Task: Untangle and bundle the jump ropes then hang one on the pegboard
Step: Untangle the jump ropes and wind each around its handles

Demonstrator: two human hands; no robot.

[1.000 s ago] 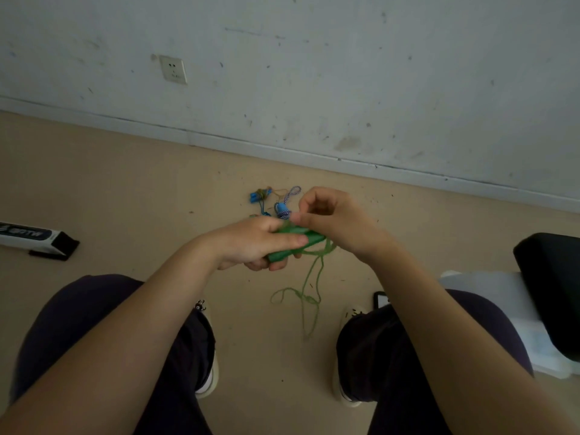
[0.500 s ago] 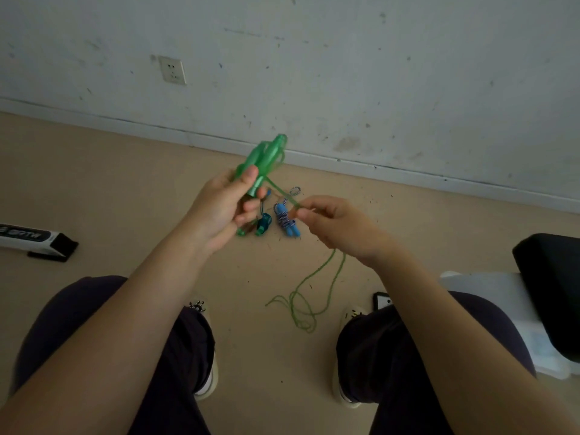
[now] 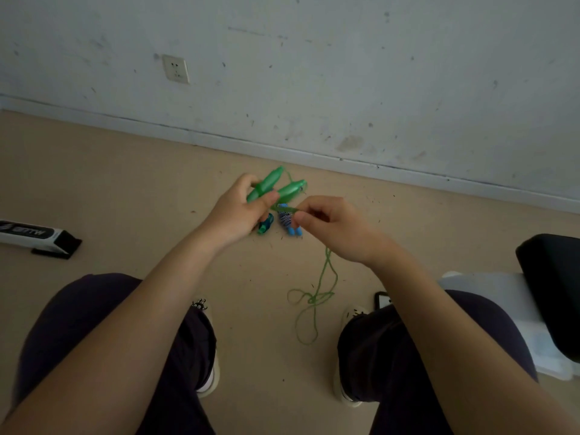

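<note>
My left hand [image 3: 240, 211] grips the two green jump-rope handles [image 3: 276, 187], which point up and to the right. My right hand [image 3: 332, 227] pinches the green cord [image 3: 317, 296] just right of the handles. From that pinch the cord hangs down to the floor and lies there in loose loops between my feet. Behind my hands, on the floor, lie a bundled blue-and-white rope with blue handles [image 3: 289, 221] and a teal bundled rope [image 3: 266, 224]. No pegboard is in view.
I sit with both knees in dark trousers at the bottom. A white wall with a socket [image 3: 175, 69] stands ahead. A black-and-white box [image 3: 37, 237] lies at the left. A black object [image 3: 552, 290] on a white surface and a phone [image 3: 381, 299] are at the right.
My left hand raised the green handles from level to tilted upward, then lowered them slightly. My right hand moved from the handles onto the cord, which now trails lower on the floor.
</note>
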